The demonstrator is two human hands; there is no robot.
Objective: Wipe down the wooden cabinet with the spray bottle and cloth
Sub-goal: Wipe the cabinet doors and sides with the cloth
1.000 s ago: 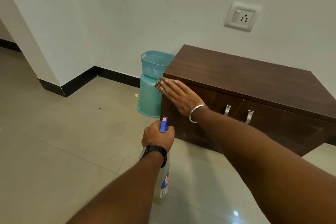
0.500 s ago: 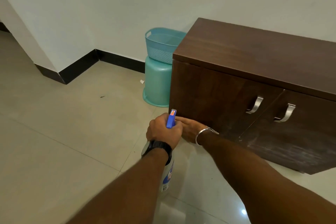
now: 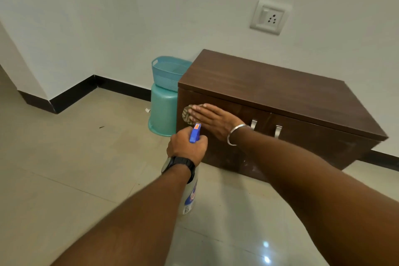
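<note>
A: Biggest first: wooden cabinet [image 3: 269,84], low and dark brown, on the floor [image 3: 64,168] agst the wall [image 3: 129,17], dead ahead of both hands. The right hand [image 3: 212,120] lies flat on its front panel, near the left edge.

B: Beyond the fingertips?

A: Upturned teal bucket [image 3: 162,112] w/ a basket [image 3: 168,71] on top, just past the cabinet's left side. Not part of the job.

B: Bottle?

A: The spray bottle [image 3: 191,192] hangs below the left hand [image 3: 186,146], whose fingers are curled tight round its neck. Blue trigger head [image 3: 195,133] pokes up above the knuckles, just under the right palm. Where the nozzle aims, can't tell.

B: And the wiper?

A: The cloth [image 3: 187,114] is a small bunched wad under the right fingertips, pinned to the wood. Fingers straight and together, gripping nothing, pressing only.

B: So it's the front-panel wipe. Tips?

A: My read: even palm pressure, long overlapping strokes from the left edge toward the two metal handles [image 3: 253,124] just right of the wrist. Wad's small, so spread it for more contact. Mist lightly ahead of the cloth, not onto the hand. Panel below the forearm looks pale and smudgy, so prob. needs passes too. The top, behind the hand: can't judge if done.
</note>
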